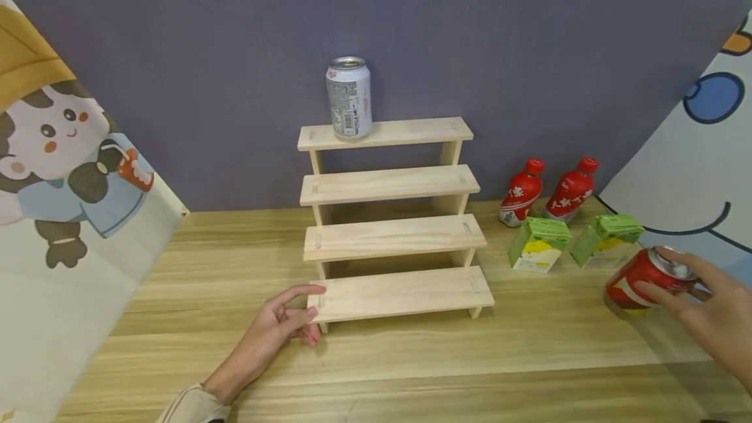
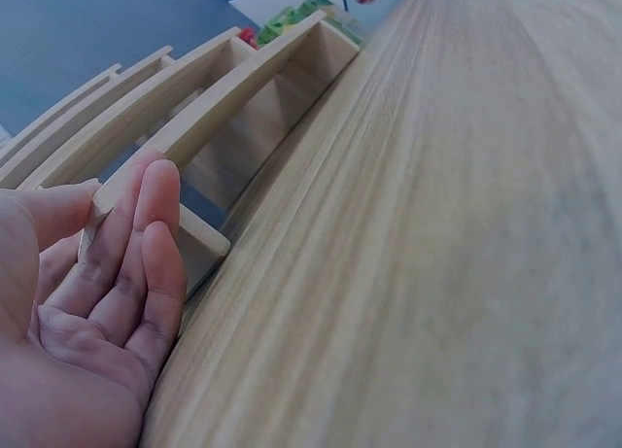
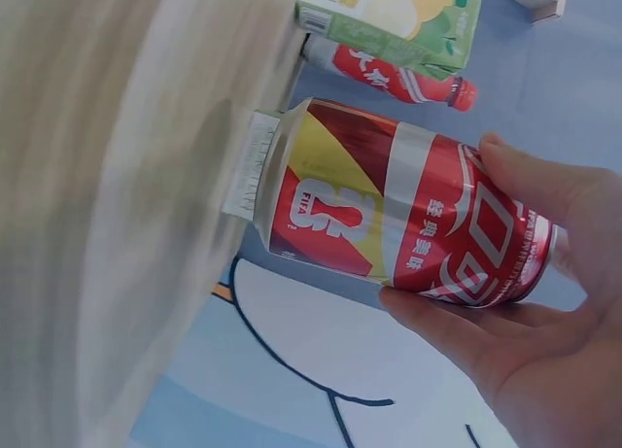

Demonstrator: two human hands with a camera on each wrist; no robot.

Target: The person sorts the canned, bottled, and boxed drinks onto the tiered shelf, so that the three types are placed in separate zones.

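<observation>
My right hand [image 1: 713,318] grips a red soda can [image 1: 637,279] round its upper part, at the right side of the table. In the right wrist view the printed side of the can faces the camera, and its base is close to the wood surface. My left hand [image 1: 279,322] pinches the left end of the lowest step of a pale wooden four-tier stand [image 1: 399,294]. The left wrist view shows the thumb over the board and fingers [image 2: 160,200] below it. A white can [image 1: 352,100] stands upright on the top tier, towards its left end.
Two red bottles [image 1: 521,193] stand by the back wall, right of the stand. In front of them are two green juice boxes [image 1: 540,247], just left of the red can. Cartoon-printed panels [image 1: 76,168] flank the wood-grain table [image 1: 235,247] on both sides.
</observation>
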